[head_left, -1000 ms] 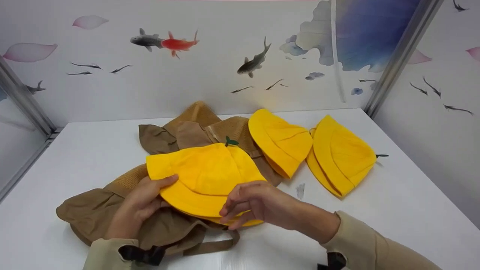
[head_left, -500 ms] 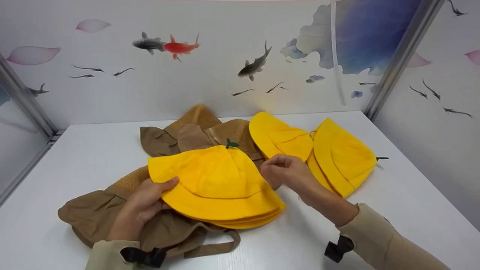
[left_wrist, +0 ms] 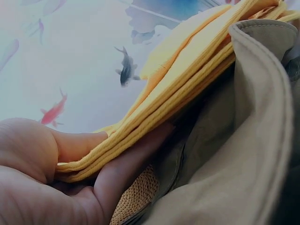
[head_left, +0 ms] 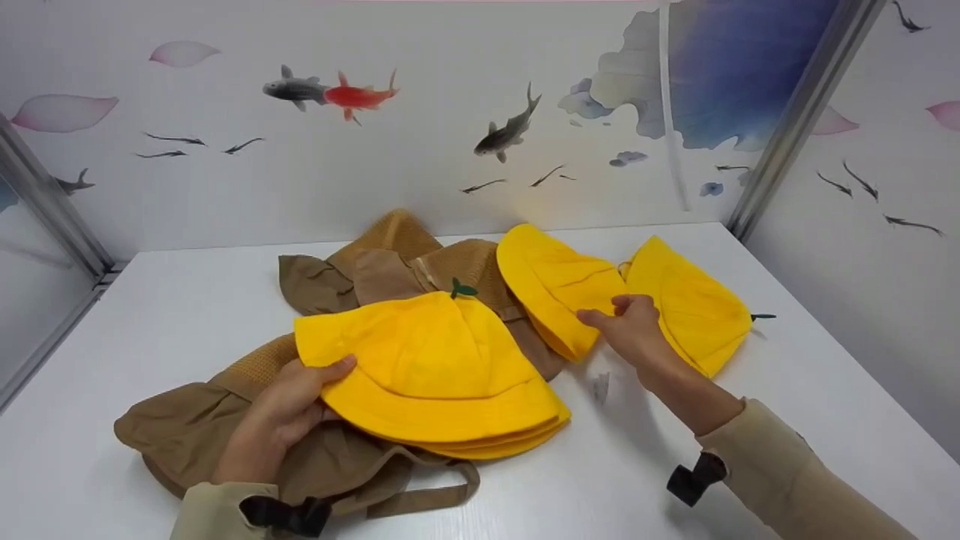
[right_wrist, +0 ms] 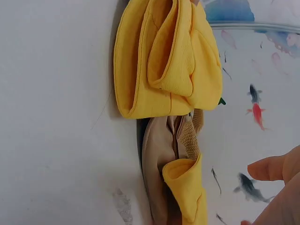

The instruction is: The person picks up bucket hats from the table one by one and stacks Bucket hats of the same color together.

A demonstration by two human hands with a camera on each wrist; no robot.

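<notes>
Near the front of the table, a yellow bucket hat [head_left: 427,352] with a green sprout on its crown lies folded flat, its brim edges layered. My left hand [head_left: 281,412] pinches its left end, thumb on top and fingers beneath; in the left wrist view several brim layers [left_wrist: 154,112] run between them. A brown hat with a neck flap [head_left: 195,427] lies under that hand. My right hand [head_left: 634,330] holds nothing, thumb and fingers apart. It overlaps a second yellow hat [head_left: 551,277] and a third yellow hat [head_left: 697,300] in the head view.
More brown hats with mesh crowns [head_left: 397,232] lie heaped behind the front yellow hat. A brown strap [head_left: 435,496] trails onto the white table [head_left: 810,420]. Printed wall panels [head_left: 420,150] and metal posts [head_left: 802,120] enclose the back and sides.
My right hand has left the front hat's brim and moved right and away from me, toward the two yellow hats at the right. My left hand keeps its pinch in place.
</notes>
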